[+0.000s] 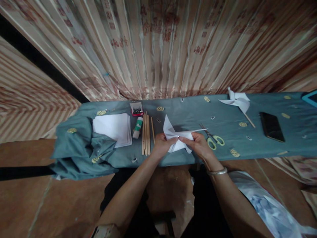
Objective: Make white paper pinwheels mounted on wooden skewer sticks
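Note:
A white paper pinwheel [182, 135] is held above the front of the cloth-covered table, its blades folded in to the centre. My left hand [162, 145] grips it from the left, thumb close to the middle. From the right, my right hand [198, 143] pinches it too, with its thumb near a small dark pin at the centre. No stick shows on this pinwheel. Scissors [214, 140] with light green handles lie just right of my right hand. Several wooden sticks [146, 135] lie left of my left hand, one apart from the rest.
Left of the sticks are a glue stick [137, 127], a small red-and-white box of pins [136, 109] and stacked white paper [114, 127]. A pinwheel on a stick [237, 100] and a black phone [271, 126] lie right. Bunched cloth [74, 142] covers the table's left end. A curtain hangs behind.

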The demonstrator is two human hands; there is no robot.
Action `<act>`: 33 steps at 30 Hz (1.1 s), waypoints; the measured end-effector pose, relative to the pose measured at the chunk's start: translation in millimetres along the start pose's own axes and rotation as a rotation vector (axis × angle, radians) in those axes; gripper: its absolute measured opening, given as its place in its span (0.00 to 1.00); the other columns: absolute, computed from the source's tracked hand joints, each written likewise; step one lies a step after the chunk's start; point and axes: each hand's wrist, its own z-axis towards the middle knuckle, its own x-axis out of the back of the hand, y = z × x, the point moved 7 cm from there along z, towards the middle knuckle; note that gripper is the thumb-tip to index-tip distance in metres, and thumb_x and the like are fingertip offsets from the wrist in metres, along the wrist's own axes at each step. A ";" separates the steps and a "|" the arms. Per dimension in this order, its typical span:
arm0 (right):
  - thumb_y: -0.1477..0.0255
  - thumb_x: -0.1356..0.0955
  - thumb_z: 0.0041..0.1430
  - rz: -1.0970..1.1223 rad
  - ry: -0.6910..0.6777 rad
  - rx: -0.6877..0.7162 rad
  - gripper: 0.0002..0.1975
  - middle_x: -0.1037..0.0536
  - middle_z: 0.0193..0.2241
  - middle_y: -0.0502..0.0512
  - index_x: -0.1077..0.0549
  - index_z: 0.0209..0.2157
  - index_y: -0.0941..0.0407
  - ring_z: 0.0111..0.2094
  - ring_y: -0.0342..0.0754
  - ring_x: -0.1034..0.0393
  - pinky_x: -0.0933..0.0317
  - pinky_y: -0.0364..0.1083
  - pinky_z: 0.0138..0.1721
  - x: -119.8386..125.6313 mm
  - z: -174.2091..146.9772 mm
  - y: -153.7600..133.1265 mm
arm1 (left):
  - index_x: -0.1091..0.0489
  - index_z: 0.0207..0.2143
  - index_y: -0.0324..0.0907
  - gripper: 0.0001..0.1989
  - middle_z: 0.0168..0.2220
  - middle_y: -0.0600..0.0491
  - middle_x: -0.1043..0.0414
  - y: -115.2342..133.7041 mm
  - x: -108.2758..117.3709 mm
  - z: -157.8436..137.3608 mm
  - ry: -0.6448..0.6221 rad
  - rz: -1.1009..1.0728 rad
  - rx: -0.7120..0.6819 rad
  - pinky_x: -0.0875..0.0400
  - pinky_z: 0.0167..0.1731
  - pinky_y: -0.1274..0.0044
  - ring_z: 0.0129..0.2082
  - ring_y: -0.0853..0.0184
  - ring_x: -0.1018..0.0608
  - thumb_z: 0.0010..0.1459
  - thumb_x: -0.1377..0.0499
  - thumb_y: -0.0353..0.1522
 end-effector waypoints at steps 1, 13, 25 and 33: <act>0.61 0.19 0.27 0.002 -0.002 -0.004 0.19 0.22 0.18 0.48 0.22 0.22 0.57 0.18 0.41 0.35 0.40 0.41 0.20 -1.0 0.0 -0.5 | 0.23 0.23 0.36 0.16 0.23 0.53 0.23 0.4 0.5 -0.4 -0.006 -0.014 0.004 0.31 0.26 0.78 0.24 0.68 0.25 0.29 0.26 0.33; 0.54 0.21 0.37 -0.003 -0.068 0.075 0.21 0.20 0.23 0.51 0.20 0.27 0.56 0.23 0.44 0.31 0.39 0.42 0.25 -10.2 1.9 -5.4 | 0.22 0.25 0.36 0.13 0.25 0.52 0.22 12.0 13.7 -7.1 0.018 -0.033 -0.016 0.31 0.28 0.77 0.25 0.67 0.24 0.33 0.28 0.32; 0.51 0.30 0.52 -0.408 0.107 0.446 0.20 0.17 0.36 0.58 0.20 0.34 0.53 0.39 0.55 0.24 0.33 0.55 0.47 4.2 19.2 -3.6 | 0.23 0.24 0.38 0.17 0.25 0.54 0.21 72.6 71.4 -19.0 0.297 -0.298 -0.217 0.27 0.31 0.77 0.24 0.68 0.22 0.26 0.26 0.32; 0.63 0.41 0.67 -1.123 0.202 0.784 0.23 0.31 0.58 0.71 0.30 0.56 0.60 0.61 0.63 0.40 0.44 0.63 0.57 -42.1 9.4 13.3 | 0.24 0.27 0.38 0.12 0.28 0.53 0.20 148.8 112.7 -22.7 0.384 -0.429 -0.422 0.24 0.36 0.77 0.30 0.66 0.19 0.34 0.29 0.27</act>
